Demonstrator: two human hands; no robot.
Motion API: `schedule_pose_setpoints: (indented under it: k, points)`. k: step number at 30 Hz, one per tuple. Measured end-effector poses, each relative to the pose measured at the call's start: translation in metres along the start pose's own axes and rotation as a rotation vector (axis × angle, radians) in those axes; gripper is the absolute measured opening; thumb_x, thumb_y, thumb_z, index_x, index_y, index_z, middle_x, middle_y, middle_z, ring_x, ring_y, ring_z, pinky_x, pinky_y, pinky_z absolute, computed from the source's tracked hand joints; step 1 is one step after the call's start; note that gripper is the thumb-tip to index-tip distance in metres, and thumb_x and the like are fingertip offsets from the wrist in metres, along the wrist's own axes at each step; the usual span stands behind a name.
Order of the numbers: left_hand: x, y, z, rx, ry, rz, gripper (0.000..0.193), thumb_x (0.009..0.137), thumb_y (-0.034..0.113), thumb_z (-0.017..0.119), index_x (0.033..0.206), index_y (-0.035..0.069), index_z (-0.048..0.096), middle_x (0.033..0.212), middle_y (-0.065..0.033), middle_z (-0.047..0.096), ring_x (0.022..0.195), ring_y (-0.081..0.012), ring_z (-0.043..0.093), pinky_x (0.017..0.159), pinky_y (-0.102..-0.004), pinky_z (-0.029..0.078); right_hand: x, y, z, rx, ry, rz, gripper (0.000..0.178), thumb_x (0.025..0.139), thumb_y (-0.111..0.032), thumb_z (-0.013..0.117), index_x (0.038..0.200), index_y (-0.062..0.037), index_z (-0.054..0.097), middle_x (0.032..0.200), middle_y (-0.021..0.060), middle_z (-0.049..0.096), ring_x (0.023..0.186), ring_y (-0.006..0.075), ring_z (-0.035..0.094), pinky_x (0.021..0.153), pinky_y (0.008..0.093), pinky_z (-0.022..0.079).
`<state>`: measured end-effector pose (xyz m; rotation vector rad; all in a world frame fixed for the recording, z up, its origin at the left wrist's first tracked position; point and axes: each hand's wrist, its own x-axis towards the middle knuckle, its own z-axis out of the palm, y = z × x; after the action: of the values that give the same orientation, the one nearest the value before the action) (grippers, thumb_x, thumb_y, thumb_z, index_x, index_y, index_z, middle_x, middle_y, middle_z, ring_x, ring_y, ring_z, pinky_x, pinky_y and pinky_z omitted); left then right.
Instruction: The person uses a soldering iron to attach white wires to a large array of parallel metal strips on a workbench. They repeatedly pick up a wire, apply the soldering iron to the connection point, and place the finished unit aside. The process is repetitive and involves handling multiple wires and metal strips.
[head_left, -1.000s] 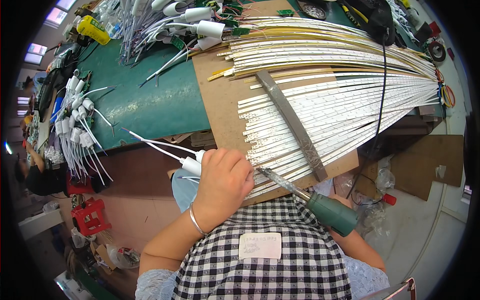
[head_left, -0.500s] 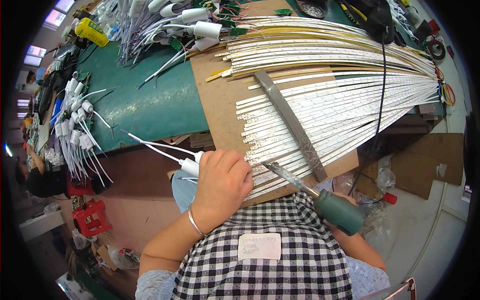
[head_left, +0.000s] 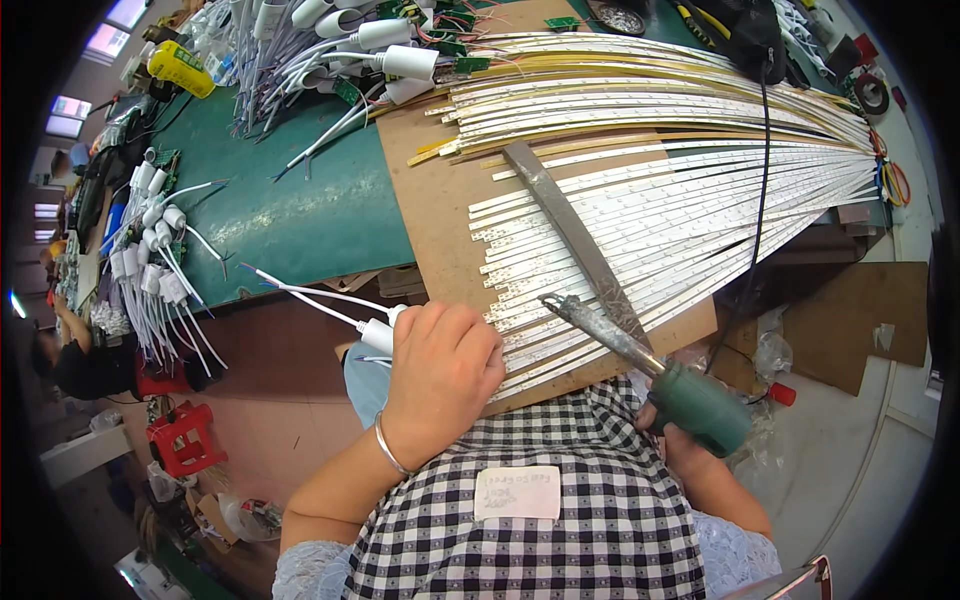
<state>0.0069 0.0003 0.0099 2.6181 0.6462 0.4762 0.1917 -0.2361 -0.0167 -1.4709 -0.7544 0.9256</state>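
Observation:
My left hand [head_left: 445, 362], with a bangle at its wrist, is closed over white cylindrical end caps [head_left: 376, 335]. White cables [head_left: 305, 289] with thin bare-ended wires stick out to the left of it. The fingertips are hidden; they lie at the near ends of several white LED strips [head_left: 560, 255] fanned over a brown board [head_left: 425, 215]. My right hand [head_left: 688, 452] grips a soldering iron by its green handle [head_left: 708, 410]. The iron's dark, crusted tip [head_left: 556, 301] hovers over the strips, pointing up and left. A dull grey metal bar [head_left: 565, 225] lies across the strips.
White caps with cables and green circuit boards are heaped at the back [head_left: 385, 65] and in a left bundle [head_left: 155, 245] on the green table [head_left: 300, 205]. A black cord [head_left: 766, 180] crosses the strips. A red stool [head_left: 187, 437] and another person's arm [head_left: 75, 325] are at left.
The soldering iron in my right hand has moved slightly right, its tip rising away from my left hand's fingers. My left hand has stayed nearly in place.

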Motion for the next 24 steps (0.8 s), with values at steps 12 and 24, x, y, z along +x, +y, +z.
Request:
schedule_pose_setpoints:
  k: [12,24]
  points:
    - [-0.012,-0.014,-0.034,-0.015,-0.181,-0.072,0.033,0.069,0.011,0.077,0.1,0.012,0.066,0.098,-0.0025,0.058,0.097,-0.0232,0.054,0.09,-0.0416,0.03,-0.008,0.007,-0.002,0.004,0.011,0.063,0.063,0.089,-0.052,0.064,0.124,0.0,0.055,0.078,0.0072,0.061,0.073,0.0167,0.058,0.073,0.0311,0.048]
    - [-0.011,-0.032,-0.046,-0.139,-0.299,0.088,0.028,0.067,0.002,0.069,0.093,0.012,0.069,0.091,-0.0032,0.058,0.085,-0.0234,0.056,0.072,-0.0363,0.042,-0.007,0.006,0.001,0.04,0.007,0.047,0.066,0.088,-0.05,0.064,0.127,0.0019,0.052,0.079,0.0078,0.061,0.075,0.0166,0.059,0.073,0.0298,0.047]
